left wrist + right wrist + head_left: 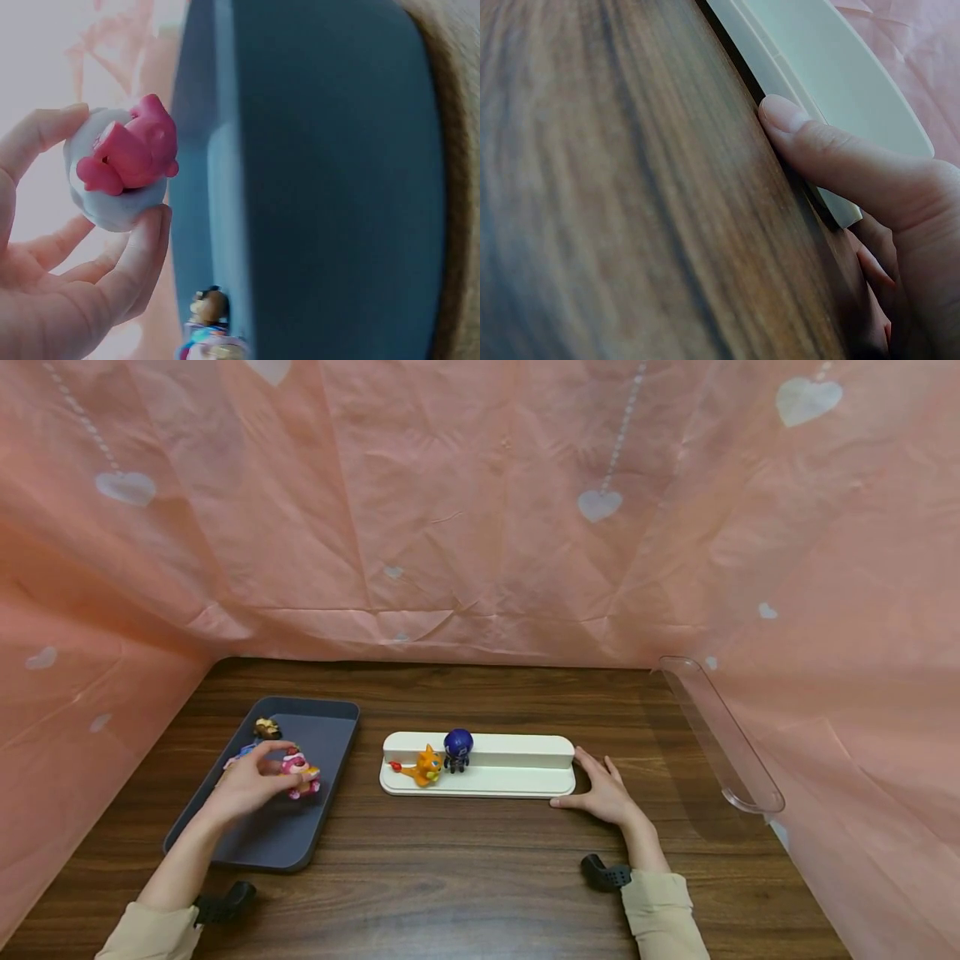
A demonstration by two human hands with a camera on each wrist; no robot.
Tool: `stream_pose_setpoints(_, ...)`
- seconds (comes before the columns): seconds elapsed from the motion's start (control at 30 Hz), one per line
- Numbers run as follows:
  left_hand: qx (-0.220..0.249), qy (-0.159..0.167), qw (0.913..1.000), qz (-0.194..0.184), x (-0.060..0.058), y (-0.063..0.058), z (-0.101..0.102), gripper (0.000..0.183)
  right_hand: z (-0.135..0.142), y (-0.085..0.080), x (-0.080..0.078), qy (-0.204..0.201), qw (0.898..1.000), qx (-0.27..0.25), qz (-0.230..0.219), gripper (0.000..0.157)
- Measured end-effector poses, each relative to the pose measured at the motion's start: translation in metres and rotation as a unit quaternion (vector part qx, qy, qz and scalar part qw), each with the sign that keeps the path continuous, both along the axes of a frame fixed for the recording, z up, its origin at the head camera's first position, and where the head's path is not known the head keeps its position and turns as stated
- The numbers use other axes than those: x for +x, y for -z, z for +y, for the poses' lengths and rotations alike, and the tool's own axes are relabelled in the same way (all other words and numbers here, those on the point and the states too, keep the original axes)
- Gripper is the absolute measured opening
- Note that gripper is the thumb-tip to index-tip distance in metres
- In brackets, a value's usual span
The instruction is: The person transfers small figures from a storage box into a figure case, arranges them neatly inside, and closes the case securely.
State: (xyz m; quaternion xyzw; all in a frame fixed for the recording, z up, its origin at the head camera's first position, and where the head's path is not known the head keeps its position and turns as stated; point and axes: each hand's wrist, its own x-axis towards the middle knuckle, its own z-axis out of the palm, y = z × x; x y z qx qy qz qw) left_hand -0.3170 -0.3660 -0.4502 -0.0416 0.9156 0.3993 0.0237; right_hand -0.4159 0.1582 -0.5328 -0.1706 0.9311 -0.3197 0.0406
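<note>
Over the dark grey tray (258,847), my left hand (251,785) pinches a pink-and-white toy figurine (298,774) between thumb and fingers. From the left wrist view, the pink figurine (142,146) shows a pale round part gripped by the fingertips. My right hand (603,792) holds the right end of a white stepped display stand (517,781), thumb along its front edge (784,112) and other fingers round the end. On the stand's left half, an orange dragon-like figurine (426,767) is beside a figurine with a dark blue round head (458,745).
Inside the tray lie a brown-and-gold figurine (267,728) and a blue one (243,752), partly covered by my left hand. A clear plastic cover (720,735) stands at the table's right side. Pink curtain (480,527) encloses the wooden table (450,860).
</note>
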Motion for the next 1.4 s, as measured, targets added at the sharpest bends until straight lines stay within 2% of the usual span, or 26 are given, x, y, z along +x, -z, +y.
stream_pose_setpoints(0.2,0.008,-0.012,0.9992,0.038,0.006,-0.018,0.009,0.077,0.0,0.001,-0.002,0.0,1.0,0.002,-0.002,0.105)
stream_pose_setpoints(0.4,0.034,0.006,0.9954,0.089,0.008,-0.03,0.025,0.073,0.001,0.001,-0.001,0.002,1.0,-0.004,-0.002,0.106)
stream_pose_setpoints(0.57,0.098,0.052,0.9816,0.156,0.005,-0.034,0.042,0.068,0.002,0.001,0.001,0.001,1.0,-0.018,0.013,0.103)
stream_pose_setpoints(0.7,0.124,0.08,0.9714,0.186,0.003,-0.036,0.053,0.067,0.002,0.001,0.0,-0.002,1.0,-0.018,0.011,0.104)
stream_pose_setpoints(0.97,0.124,0.092,0.9707,0.184,-0.001,-0.042,0.072,0.069,0.001,0.0,-0.003,-0.001,1.0,0.0,-0.009,0.104)
stream_pose_setpoints(1.13,0.102,0.104,0.9672,0.208,-0.005,-0.042,0.086,0.068,0.001,0.0,-0.003,-0.002,1.0,0.0,-0.004,0.104)
stream_pose_setpoints(1.27,0.078,0.114,0.9589,0.248,-0.008,-0.04,0.097,0.068,0.0,0.0,-0.003,-0.003,1.0,0.001,-0.003,0.104)
stream_pose_setpoints(1.33,0.069,0.127,0.9512,0.273,-0.009,-0.038,0.103,0.068,0.0,0.0,-0.003,-0.003,1.0,0.002,-0.004,0.105)
stream_pose_setpoints(1.4,0.067,0.148,0.94,0.3,-0.01,-0.037,0.109,0.069,0.0,0.0,-0.003,-0.001,1.0,0.001,-0.004,0.105)
